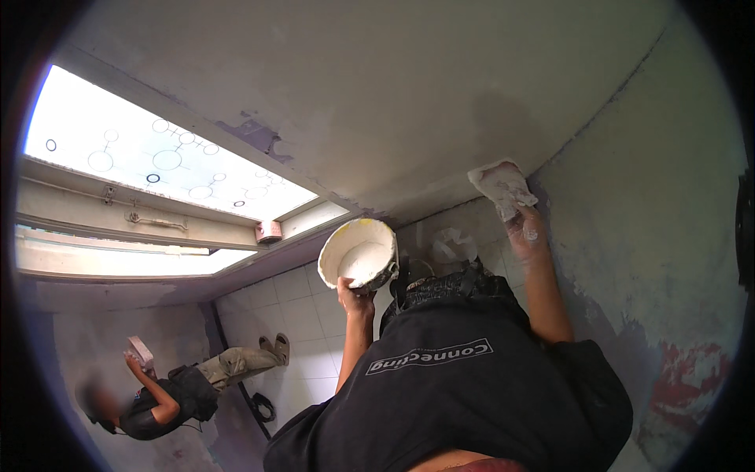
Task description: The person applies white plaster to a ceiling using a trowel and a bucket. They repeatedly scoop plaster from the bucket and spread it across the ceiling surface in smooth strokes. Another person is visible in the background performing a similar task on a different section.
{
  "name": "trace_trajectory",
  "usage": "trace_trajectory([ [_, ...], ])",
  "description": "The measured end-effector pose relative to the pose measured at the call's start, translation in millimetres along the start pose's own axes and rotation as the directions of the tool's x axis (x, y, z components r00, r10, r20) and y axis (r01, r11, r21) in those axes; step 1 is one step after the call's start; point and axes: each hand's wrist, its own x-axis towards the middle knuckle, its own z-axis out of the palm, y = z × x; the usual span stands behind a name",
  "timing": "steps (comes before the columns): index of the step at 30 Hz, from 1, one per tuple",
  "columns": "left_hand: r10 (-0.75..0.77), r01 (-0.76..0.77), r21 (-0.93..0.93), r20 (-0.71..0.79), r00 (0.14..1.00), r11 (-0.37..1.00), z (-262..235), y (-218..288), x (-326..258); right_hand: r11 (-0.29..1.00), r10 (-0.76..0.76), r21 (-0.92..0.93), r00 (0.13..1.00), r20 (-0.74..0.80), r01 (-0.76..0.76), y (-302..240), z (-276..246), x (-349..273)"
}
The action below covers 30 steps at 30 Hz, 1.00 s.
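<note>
Closest in, the left hand (355, 297) is gripping the white bowl (360, 253) from underneath. Its fingers are curled tight around the lower rim, and the bowl's open mouth is tipping toward the camera, showing pale plaster inside.

Right of the bowl and a little above it, the right hand (525, 232) is reaching out on a straightened arm and clamping a plaster-caked tool (500, 185). Whether it is a float or a wad of cloth is hard to tell under the coating. The tool's long axis is slanting from lower right to upper left, and it is pressing flat against the grey wall (440, 102) at the seam where that surface is meeting the stained side wall (668, 236). The right hand is therefore the one at the work surface, while the left is holding the bowl well apart from it, with only a short swing between them.

Left of the bowl, a bright window (157, 165) is glaring. Below and far left of the bowl, a co-worker (165, 401) is sitting on the tiles, holding up a small block (140, 348).
</note>
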Motion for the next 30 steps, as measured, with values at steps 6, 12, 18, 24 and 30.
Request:
trace_trajectory([
  [6, -0.116, 0.179, -0.282, 0.226, 0.967, 0.942, -26.6, -11.8, -14.5, 0.999, -0.034, -0.030, 0.999, -0.021, 0.033, -3.0, -14.7, 12.7],
  [12, -0.061, 0.202, -0.401, 0.338, 0.939, 0.894, -22.6, -7.6, -28.0, 0.992, 0.091, -0.085, 0.995, 0.033, -0.088, 24.1, 2.0, 21.7],
  [18, 0.008, 0.047, -0.255, 0.211, 0.977, 0.966, -28.2, 11.0, -31.0, 0.959, 0.201, -0.229, 0.970, 0.138, -0.166, 79.5, 28.7, 30.8],
  [24, 0.001, 0.014, -0.135, 0.113, 0.994, 0.991, -51.5, 37.9, -29.0, 0.908, 0.335, -0.278, 0.942, 0.029, -0.314, 154.9, 33.0, 37.5],
  [30, -0.023, 0.028, -0.041, 0.112, 0.993, 0.999, -104.4, 58.9, 5.6, 0.895, 0.348, -0.259, 0.932, -0.103, -0.363, 268.9, 2.7, 67.0],
])
